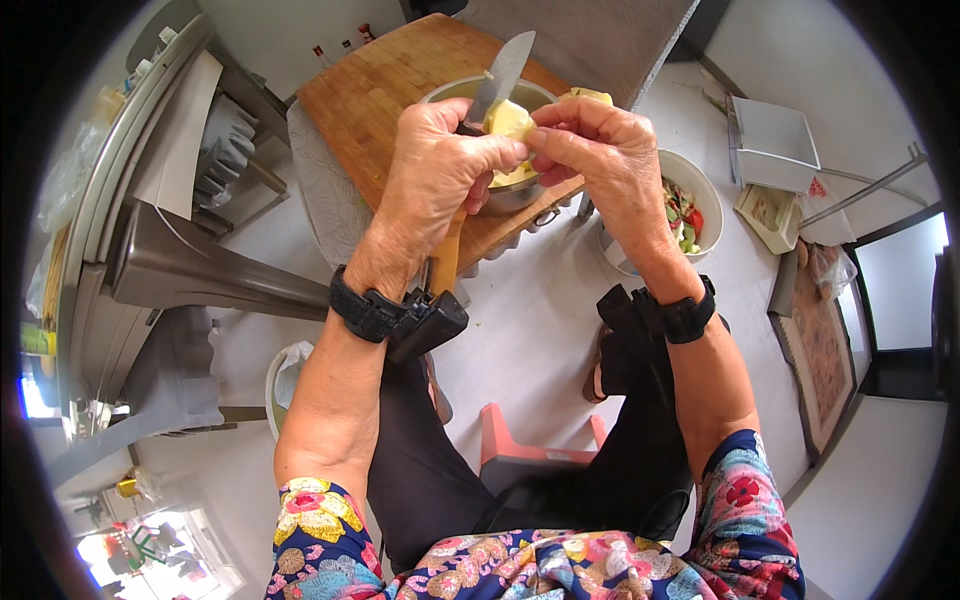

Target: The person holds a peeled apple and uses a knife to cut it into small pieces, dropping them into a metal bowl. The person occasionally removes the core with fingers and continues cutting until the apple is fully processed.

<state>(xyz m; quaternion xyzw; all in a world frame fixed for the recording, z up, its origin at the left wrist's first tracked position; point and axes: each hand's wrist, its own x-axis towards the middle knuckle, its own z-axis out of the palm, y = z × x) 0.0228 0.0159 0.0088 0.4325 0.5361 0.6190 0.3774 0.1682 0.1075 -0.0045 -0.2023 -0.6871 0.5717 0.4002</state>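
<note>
My left hand (442,154) grips a kitchen knife (506,71), its broad metal blade pointing up and away from me. The left thumb also presses on a pale yellow peeled piece of produce (509,118), perhaps potato, beside the blade. My right hand (596,139) pinches the right side of this piece between thumb and fingertips. Both hands are over a metal bowl (517,199) with more yellow pieces (514,177) in it. Another yellow chunk (589,94) shows just beyond my right hand. My fingers hide the knife's grip and part of the bowl.
The bowl stands on a wooden board (367,97) on a cloth-covered table (322,191). A white bucket (712,210) of vegetable scraps is on the floor to the right. A lined bin (289,375) stands left, and a pink-and-grey stool (499,435) is between my legs.
</note>
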